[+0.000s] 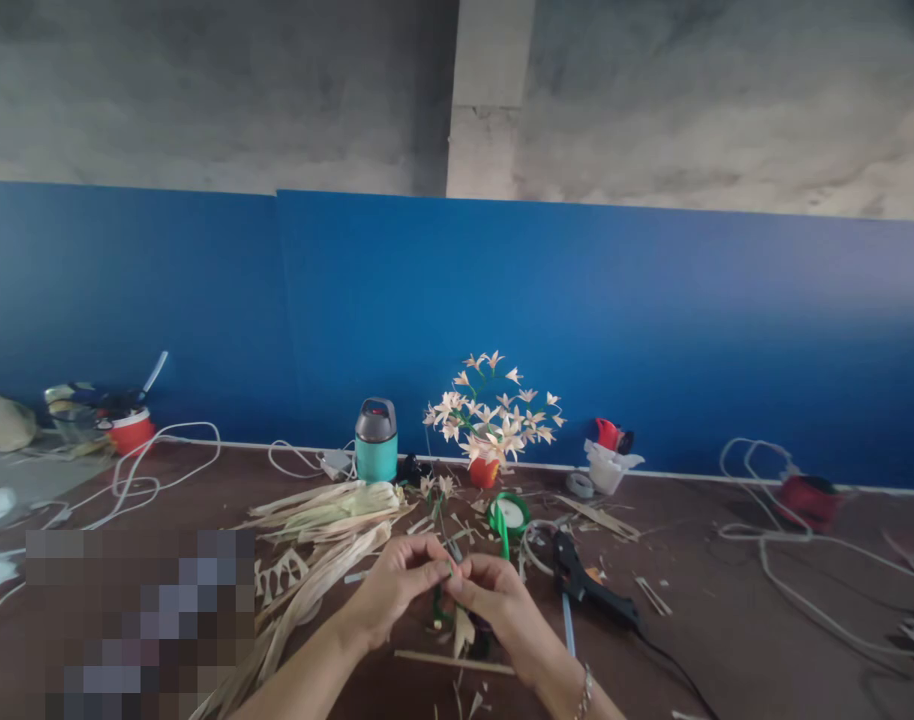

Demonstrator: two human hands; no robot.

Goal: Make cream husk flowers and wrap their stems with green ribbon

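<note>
My left hand (408, 580) and my right hand (498, 600) meet over the middle of the table, fingertips pinched together. A speck of green shows between them, but what they hold is too small to name. Just beneath the fingers is a pale husk piece (464, 632); whether it is held or lies on the table cannot be told. Beyond the hands lies a roll of green ribbon (509, 512) with a loose end. Pale husk flowers (502, 430) on thin stems stand in an orange pot (484, 473). Dried corn husks (329, 510) lie left of my hands.
A black glue gun (588, 590) with a cord lies to the right. Along the blue partition (577, 300) stand a teal flask (377, 450), a white lined cup (609, 468) and a red tub (131, 432). White cables (764, 560) cross the right side. Husk scraps litter the table.
</note>
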